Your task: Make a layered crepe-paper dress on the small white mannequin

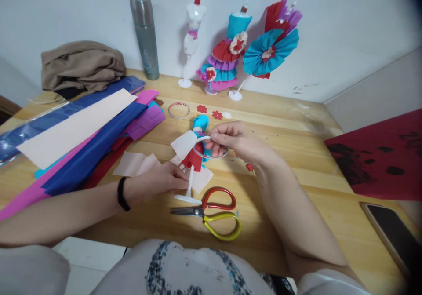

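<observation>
A small dress form in red and blue paper lies tilted on the table, its white stand toward me. My left hand is closed at the stand's white pole. Between thumb and fingers my right hand holds a roll of white tape over the form's right side. White paper pieces lie around the form, one at its upper left. Scissors with one red and one yellow handle lie just below the stand's base.
Coloured crepe paper is piled at the left. Behind stand a flask, a brown cloth and dress forms. Paper flowers and another ring lie mid-table. A phone lies at the right.
</observation>
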A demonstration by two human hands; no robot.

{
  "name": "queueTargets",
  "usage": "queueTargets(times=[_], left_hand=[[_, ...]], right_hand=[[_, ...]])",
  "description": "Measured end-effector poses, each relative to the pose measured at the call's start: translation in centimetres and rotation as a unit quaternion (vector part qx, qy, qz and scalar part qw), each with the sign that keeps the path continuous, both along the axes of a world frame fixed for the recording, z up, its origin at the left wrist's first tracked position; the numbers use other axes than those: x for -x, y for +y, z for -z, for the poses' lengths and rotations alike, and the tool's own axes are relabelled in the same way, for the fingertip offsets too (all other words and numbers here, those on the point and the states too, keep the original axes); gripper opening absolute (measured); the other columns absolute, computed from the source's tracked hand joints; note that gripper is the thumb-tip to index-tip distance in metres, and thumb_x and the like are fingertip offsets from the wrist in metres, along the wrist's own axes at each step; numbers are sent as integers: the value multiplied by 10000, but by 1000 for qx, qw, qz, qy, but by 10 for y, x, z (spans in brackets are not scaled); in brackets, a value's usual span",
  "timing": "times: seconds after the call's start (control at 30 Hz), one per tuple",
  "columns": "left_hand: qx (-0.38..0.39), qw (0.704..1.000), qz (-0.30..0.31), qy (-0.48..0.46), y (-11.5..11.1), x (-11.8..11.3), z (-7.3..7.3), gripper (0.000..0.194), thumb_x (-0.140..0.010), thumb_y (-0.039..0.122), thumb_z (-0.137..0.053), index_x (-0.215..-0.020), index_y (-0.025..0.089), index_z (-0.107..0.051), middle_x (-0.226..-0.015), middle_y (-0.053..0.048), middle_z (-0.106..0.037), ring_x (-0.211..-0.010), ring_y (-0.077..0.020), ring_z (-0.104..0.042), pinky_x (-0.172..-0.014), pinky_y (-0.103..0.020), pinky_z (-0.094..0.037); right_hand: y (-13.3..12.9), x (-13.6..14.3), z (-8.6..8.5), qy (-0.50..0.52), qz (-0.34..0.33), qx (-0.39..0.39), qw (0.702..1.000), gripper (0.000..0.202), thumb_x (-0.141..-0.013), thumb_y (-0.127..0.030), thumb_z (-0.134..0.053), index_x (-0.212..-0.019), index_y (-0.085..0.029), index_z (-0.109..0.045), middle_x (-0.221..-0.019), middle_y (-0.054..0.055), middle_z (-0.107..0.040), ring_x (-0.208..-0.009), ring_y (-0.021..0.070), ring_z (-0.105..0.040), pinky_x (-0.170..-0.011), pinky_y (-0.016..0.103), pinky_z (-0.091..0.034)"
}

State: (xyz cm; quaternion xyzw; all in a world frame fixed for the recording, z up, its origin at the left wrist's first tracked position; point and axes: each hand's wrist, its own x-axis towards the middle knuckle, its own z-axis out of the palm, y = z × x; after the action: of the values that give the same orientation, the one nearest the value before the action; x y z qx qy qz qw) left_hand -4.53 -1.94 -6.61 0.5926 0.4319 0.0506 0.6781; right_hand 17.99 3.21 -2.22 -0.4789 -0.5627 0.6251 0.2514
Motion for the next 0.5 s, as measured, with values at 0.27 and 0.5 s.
queueTargets(times=[0.27,0.5], left_hand=[[92,988,-118,-45,-7,0,2,376,-670,420,-733,-575,168,-472,-522,63,-369,-480,-54,-252,-455,-254,-99],[14,991,-133,3,-1,7,-14,409,-657,457,-714,-542,188,-429,-499,65,-358,-454,-59,-270,-436,-241,-137]], right_hand=[[4,-2,5,32,2,-15,999,313,-745,-451,-817,-688,-164,-708,-569,19,-700,-490,84,-623,-503,179,-494],[4,-5,5,55,0,-28,998,337,-748,-477,-809,-702,-156,-715,-571,21,-698,-503,82,-620,-513,184,-485]])
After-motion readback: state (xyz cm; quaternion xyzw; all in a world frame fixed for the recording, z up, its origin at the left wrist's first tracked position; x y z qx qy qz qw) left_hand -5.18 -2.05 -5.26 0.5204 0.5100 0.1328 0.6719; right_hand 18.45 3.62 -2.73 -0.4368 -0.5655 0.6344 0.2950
